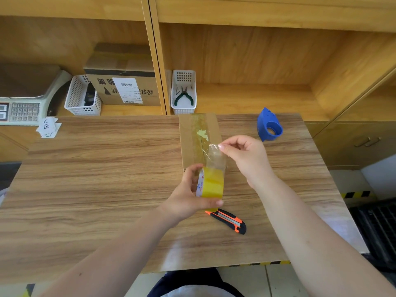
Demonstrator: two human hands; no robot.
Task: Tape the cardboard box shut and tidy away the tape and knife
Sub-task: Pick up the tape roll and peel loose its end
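- While the left hand (pixel 188 194) grips the tape roll (pixel 212 185), the right hand (pixel 246 155) pinches its pulled-out end above the cardboard box (pixel 192 138) on the table (pixel 96 179)
- Knife (pixel 227 220) lies just beside the roll

Head camera looks steeply down, close over the table (pixel 85 168).

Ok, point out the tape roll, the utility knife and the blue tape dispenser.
tape roll (pixel 213 184): head view, on its yellow outer face.
utility knife (pixel 227 220): head view, mid-handle.
blue tape dispenser (pixel 269 125): head view, on its blue body above the round opening.
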